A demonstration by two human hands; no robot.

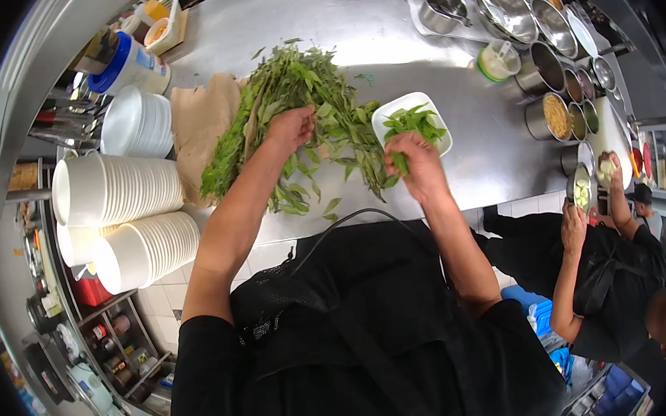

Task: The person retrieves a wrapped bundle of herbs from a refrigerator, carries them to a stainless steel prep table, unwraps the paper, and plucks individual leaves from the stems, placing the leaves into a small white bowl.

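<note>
A large heap of leafy green herb stems [300,87] is spread on the stainless steel table in front of me. My left hand [292,128] is over the middle of the heap with its fingers curled in. Whether a stem is pinched between those fingers is unclear. My right hand [416,163] grips a few picked green leaves [400,163], just at the near edge of a white square tub [440,111]. Inside the tub lies a small pile of bright green leaves [411,121]. Several loose leaves [330,208] are scattered near the table's front edge.
Brown paper [203,124] lies left of the heap, beside stacked white tubs [120,186] and white bowls [135,122]. Steel containers of ingredients [549,117] line the right side. A co-worker [614,279] at right holds a metal bowl [580,188] of pale cut pieces.
</note>
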